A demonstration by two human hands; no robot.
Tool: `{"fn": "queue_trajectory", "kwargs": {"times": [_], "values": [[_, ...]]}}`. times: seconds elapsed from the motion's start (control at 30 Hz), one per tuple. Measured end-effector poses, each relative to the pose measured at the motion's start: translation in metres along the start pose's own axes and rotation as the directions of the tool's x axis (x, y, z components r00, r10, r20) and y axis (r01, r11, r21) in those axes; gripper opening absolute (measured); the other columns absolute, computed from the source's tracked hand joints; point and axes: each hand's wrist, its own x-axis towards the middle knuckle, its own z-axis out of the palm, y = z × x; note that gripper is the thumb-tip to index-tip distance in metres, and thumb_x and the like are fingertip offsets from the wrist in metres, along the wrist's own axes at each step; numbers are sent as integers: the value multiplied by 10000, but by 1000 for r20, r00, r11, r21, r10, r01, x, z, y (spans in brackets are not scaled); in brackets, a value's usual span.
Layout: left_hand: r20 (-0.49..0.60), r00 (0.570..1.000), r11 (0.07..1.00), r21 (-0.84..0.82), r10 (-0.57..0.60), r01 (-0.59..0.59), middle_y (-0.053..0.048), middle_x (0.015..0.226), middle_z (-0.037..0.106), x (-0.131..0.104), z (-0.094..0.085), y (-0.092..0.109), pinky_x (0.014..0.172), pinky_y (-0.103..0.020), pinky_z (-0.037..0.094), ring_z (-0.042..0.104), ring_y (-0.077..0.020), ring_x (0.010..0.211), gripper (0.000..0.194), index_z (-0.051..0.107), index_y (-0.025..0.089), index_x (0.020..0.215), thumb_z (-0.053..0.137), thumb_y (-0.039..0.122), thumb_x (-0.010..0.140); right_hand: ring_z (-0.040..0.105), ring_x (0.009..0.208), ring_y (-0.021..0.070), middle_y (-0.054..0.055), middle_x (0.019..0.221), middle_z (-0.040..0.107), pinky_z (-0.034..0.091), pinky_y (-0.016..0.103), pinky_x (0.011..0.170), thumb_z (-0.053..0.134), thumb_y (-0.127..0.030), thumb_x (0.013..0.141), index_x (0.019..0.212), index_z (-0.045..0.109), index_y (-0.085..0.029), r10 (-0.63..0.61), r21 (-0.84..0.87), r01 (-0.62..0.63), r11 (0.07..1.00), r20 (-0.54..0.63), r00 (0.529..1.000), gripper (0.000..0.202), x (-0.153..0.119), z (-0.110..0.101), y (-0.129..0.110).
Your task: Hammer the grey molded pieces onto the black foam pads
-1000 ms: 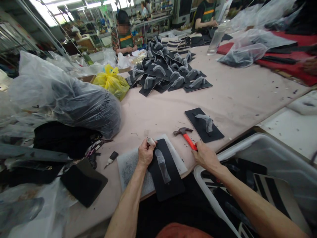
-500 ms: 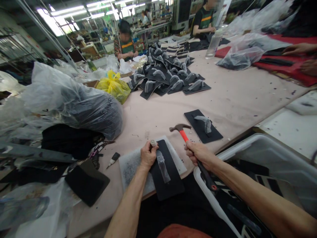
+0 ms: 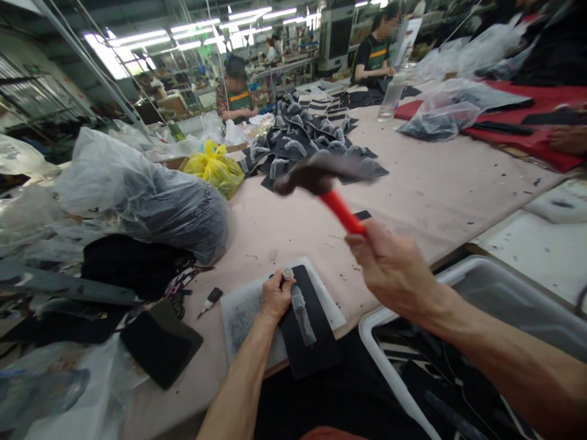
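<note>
My left hand is closed around a short upright punch, its round pale top showing above the fingers. The punch stands at the upper left part of a flat black panel; its lower end is hidden by my hand. A plastic-wrapped strap handle runs along the middle of the panel. Beneath lies a worn white board at the table edge. My right hand grips a claw hammer by its red and black handle, raised above the table and blurred by motion.
Many similar black panels are heaped at the back. A plastic sack and a yellow bag stand left. A small pointed tool lies beside the board. A white bin is at my right. Co-workers sit beyond.
My right hand has lifted the claw hammer up, so it now covers most of the loose panel behind it. My left hand keeps the punch in about the same place.
</note>
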Motion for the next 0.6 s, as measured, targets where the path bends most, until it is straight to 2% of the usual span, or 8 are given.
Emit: {"fn": "queue_trajectory", "kwargs": {"times": [0.03, 0.07, 0.13, 0.2, 0.3, 0.5, 0.57, 0.6], "values": [[1, 1000, 1000, 0, -2, 2, -24, 898, 737, 0, 0, 1, 813, -282, 505, 683, -177, 840, 129, 660, 236, 973, 592, 239, 864, 407, 465, 109, -17, 599, 487, 294, 251, 485, 277, -378, 1026, 900, 481, -193, 46, 27, -44, 999, -65, 997, 303, -1, 1, -2], [4, 1000, 1000, 6, -6, 6, -25, 897, 735, 0, 0, 1, 811, -279, 503, 681, -176, 839, 127, 660, 233, 971, 591, 242, 865, 441, 491, 118, -5, 623, 502, 327, 253, 505, 249, -372, 1029, 926, 483, -187, 81, 19, -80, 997, -39, 996, 316, -5, 5, -3], [19, 1000, 999, 35, -18, 17, -18, 858, 725, 1, -1, 3, 780, -266, 496, 670, -169, 803, 114, 659, 224, 947, 590, 235, 857, 483, 511, 135, 16, 629, 527, 337, 265, 517, 285, -362, 1017, 910, 503, -178, 106, -72, -93, 993, 195, 975, 305, -18, 21, 2], [38, 999, 997, 69, -32, 29, -7, 816, 712, 1, -2, 4, 746, -253, 484, 653, -160, 764, 120, 661, 219, 943, 587, 226, 849, 509, 507, 148, 31, 618, 554, 311, 275, 513, 361, -368, 999, 877, 525, -177, 105, -163, -29, 986, 481, 870, 280, -32, 38, 12], [36, 999, 997, 78, -33, 30, -3, 822, 712, 1, -3, 5, 738, -246, 476, 646, -158, 765, 162, 666, 224, 983, 584, 232, 843, 568, 579, 173, 59, 683, 612, 298, 281, 545, 337, -388, 1017, 927, 541, -176, 149, -204, -21, 979, 634, 759, 308, -44, 50, 31], [20, 999, 999, -3, -45, 45, -13, 877, 735, -1, -4, 6, 783, -256, 494, 672, -171, 814, 174, 671, 224, 984, 596, 230, 827, 606, 717, 186, 79, 758, 637, 382, 289, 654, 257, -351, 1026, 848, 552, -177, 332, -115, -341, 933, 640, 693, 386, -73, 79, 85], [23, 998, 998, -20, -55, 55, -12, 872, 738, -1, -5, 5, 780, -256, 501, 679, -174, 811, 169, 676, 224, 977, 593, 236, 830, 628, 769, 217, 104, 806, 652, 419, 320, 702, 273, -336, 1016, 901, 578, -163, 421, -187, -388, 903, 572, 704, 368, -84, 98, 101], [20, 998, 998, -24, -59, 60, -12, 867, 739, -1, -5, 5, 776, -255, 505, 682, -176, 808, 166, 679, 224, 972, 590, 245, 834, 634, 796, 235, 124, 854, 659, 436, 345, 729, 298, -328, 1004, 940, 592, -152, 444, -226, -383, 896, 517, 732, 348, -87, 107, 106]]}}
